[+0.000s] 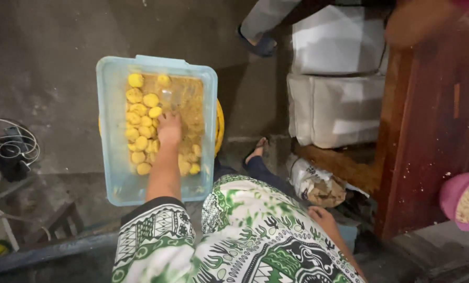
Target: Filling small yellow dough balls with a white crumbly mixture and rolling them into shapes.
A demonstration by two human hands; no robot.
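A light blue plastic tub (114,157) sits on the dark floor, over a yellow round thing whose edge (220,126) shows at the tub's right. Inside lie several yellow dough balls (140,123) along the left and a bed of tan crumbs (190,99) on the right. My left hand (169,130) reaches down into the tub's middle, fingertips buried among balls and crumbs, so its grip is hidden. My right hand (322,216) rests loosely on my green-and-white patterned lap, holding nothing.
White wrapped blocks (336,73) are stacked at the right beside a red-brown wooden table (433,131). A pink bowl of crumbs (462,202) sits at the table's corner. A crumpled plastic bag (318,184) lies by my foot (255,152). Another person's sandalled foot (259,44) is behind; cables (14,147) lie left.
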